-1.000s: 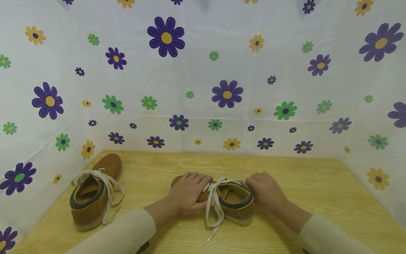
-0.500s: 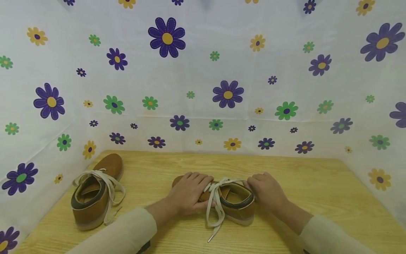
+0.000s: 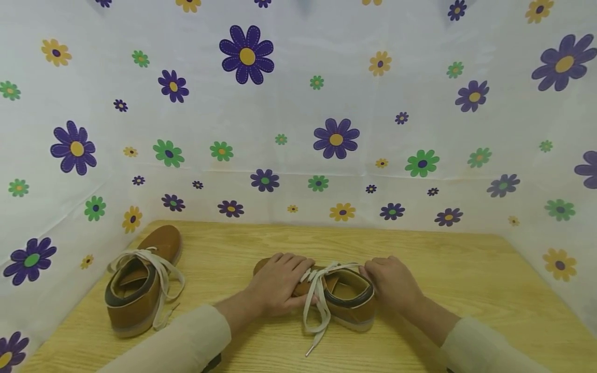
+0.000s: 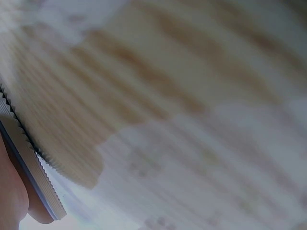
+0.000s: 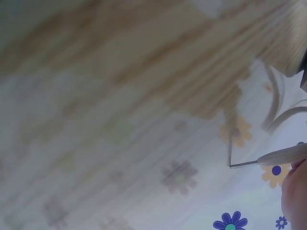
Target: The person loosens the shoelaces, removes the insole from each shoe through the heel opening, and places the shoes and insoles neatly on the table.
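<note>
A brown leather shoe (image 3: 355, 314) with a dark padded collar lies in the middle of the table, toe to the left. My left hand (image 3: 278, 284) grips its front part, fingers over the top and thumb on the near side. White laces (image 3: 318, 303) are crossed at the throat; a loop and a tipped end hang over the near side onto the table. At the heel end, my right hand (image 3: 393, 282) pinches a lace drawn along the far side of the collar. A pointed lace tip (image 5: 244, 165) sticks out from that hand in the right wrist view.
A matching brown shoe (image 3: 127, 313) stands at the left of the wooden table (image 3: 457, 264), toe pointing away, its white laces loose over the side. A white flower-printed sheet (image 3: 289, 109) walls the back and both sides.
My right hand has shifted very slightly right, away from the shoe's collar, with the lace in its fingers. The left hand and both shoes keep their places.
</note>
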The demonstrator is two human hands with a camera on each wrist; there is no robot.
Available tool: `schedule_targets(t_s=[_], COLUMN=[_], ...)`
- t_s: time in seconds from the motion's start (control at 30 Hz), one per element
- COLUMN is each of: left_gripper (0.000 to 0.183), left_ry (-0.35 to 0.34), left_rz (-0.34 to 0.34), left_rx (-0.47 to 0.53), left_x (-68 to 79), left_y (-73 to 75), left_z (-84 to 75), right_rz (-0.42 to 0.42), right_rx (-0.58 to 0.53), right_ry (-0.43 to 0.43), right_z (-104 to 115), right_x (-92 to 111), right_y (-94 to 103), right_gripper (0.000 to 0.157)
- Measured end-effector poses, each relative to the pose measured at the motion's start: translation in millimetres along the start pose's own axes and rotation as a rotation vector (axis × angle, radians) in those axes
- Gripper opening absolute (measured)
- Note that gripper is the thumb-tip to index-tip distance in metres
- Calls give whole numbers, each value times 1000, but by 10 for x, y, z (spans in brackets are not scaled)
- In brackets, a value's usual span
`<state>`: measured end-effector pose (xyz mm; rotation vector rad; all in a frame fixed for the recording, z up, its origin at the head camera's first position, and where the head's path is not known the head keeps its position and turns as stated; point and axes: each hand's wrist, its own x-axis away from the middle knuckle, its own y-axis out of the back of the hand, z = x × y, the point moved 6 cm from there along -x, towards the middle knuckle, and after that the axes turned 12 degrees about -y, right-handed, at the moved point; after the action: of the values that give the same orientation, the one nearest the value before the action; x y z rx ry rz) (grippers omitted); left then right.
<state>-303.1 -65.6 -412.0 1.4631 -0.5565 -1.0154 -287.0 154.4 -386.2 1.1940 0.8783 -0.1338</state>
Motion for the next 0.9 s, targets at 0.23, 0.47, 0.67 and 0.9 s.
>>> schedule_targets(t_s=[0.23,0.47,0.67,0.9], left_gripper=[79,79,79,78], left_ry=[-9,-6,-1,-3], left_rz=[-15,-8,-4,-11], left_rx=[-8,0,1,2], left_x=[-6,-9,-3,5], left_y=[-5,-26,-16,1], left_z=[2,11,9,7], right_rz=[9,0,6,-7], right_rx=[-7,-15,-17,-11], right_ry=[-16,-7,-12,-7], right_z=[-8,-10,1,18], right_x=[1,15,15,8], right_y=[2,-2,5,15], right_gripper=[32,35,38,41])
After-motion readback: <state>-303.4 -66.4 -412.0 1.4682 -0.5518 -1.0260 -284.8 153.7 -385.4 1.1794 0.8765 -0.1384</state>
